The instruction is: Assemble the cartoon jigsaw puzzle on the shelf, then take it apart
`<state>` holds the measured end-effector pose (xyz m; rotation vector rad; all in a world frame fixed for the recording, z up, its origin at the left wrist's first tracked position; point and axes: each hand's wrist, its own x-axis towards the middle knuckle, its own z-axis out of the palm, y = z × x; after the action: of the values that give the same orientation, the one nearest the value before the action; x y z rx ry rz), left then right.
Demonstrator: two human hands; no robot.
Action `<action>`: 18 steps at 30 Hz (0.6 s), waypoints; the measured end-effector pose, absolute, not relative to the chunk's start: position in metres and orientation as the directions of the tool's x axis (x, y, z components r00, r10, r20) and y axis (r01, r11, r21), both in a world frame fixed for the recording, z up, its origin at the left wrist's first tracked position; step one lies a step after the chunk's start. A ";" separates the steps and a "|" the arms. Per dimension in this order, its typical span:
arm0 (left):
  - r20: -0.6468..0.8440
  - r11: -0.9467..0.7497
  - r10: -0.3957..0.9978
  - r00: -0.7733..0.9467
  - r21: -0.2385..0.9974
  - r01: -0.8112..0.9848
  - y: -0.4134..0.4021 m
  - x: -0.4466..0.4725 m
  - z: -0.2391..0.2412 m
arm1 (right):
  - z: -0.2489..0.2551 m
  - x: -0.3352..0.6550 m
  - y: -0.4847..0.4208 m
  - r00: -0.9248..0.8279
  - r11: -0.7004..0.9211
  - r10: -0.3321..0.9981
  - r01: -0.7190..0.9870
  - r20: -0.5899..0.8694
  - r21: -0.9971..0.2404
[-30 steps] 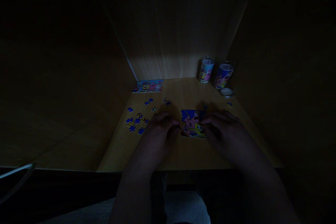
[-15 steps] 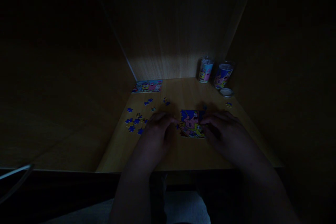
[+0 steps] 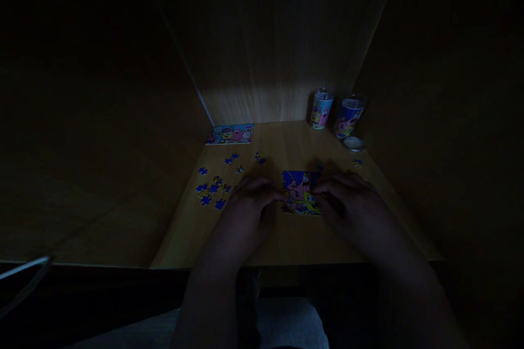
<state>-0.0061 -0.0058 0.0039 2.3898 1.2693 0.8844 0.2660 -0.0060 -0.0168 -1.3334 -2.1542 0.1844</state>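
Observation:
A partly joined jigsaw puzzle (image 3: 298, 193), with pink and yellow cartoon figures on blue, lies flat on the wooden desk. At its left edge is my left hand (image 3: 254, 199), thumb and forefinger pinched on a small dark puzzle piece, mostly hidden by the fingertips. My right hand (image 3: 347, 196) covers the right edge of the puzzle, its fingers closed on that side and holding it against the desk. Several loose blue and yellow puzzle pieces (image 3: 213, 189) are scattered to the left of my left hand.
At the back right stand two cartoon-printed cans, one light blue (image 3: 321, 111) and one dark blue (image 3: 347, 119), with a round lid (image 3: 353, 144) before them. A picture card (image 3: 230, 134) lies at the back left. One loose piece (image 3: 357, 163) sits right. Wooden panels enclose the desk.
My left hand has moved slightly right and down, bringing its fingertips to the puzzle's left edge. My right hand and the puzzle stay nearly where they were.

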 end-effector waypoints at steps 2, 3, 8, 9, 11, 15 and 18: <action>0.383 -0.570 0.821 0.424 0.498 0.654 -0.005 -0.006 0.004 | -0.017 0.266 -0.006 -0.320 0.488 0.852 0.770 0.413 -0.410; 0.383 -0.570 0.821 0.425 0.491 0.659 -0.005 -0.006 0.004 | -0.017 0.266 -0.006 -0.321 0.488 0.853 0.770 0.412 -0.411; 0.377 -0.572 0.820 0.431 0.495 0.655 -0.004 -0.007 0.003 | -0.016 0.266 -0.007 -0.317 0.480 0.858 0.776 0.404 -0.409; 0.374 -0.576 0.817 0.439 0.492 0.653 -0.004 -0.007 0.004 | -0.016 0.265 -0.007 -0.316 0.478 0.859 0.778 0.403 -0.408; 0.361 -0.583 0.812 0.459 0.480 0.656 -0.005 -0.006 0.005 | -0.015 0.265 -0.007 -0.320 0.482 0.857 0.777 0.405 -0.405; 0.344 -0.579 0.815 0.466 0.456 0.676 -0.006 -0.005 0.011 | -0.015 0.265 -0.007 -0.322 0.486 0.853 0.779 0.411 -0.396; 0.335 -0.578 0.816 0.471 0.447 0.683 -0.006 -0.004 0.013 | -0.015 0.265 -0.007 -0.319 0.482 0.856 0.779 0.408 -0.402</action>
<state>-0.0041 -0.0062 0.0131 2.4699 1.2862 0.7666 0.2649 -0.0070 -0.0155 -1.3452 -2.1565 0.1745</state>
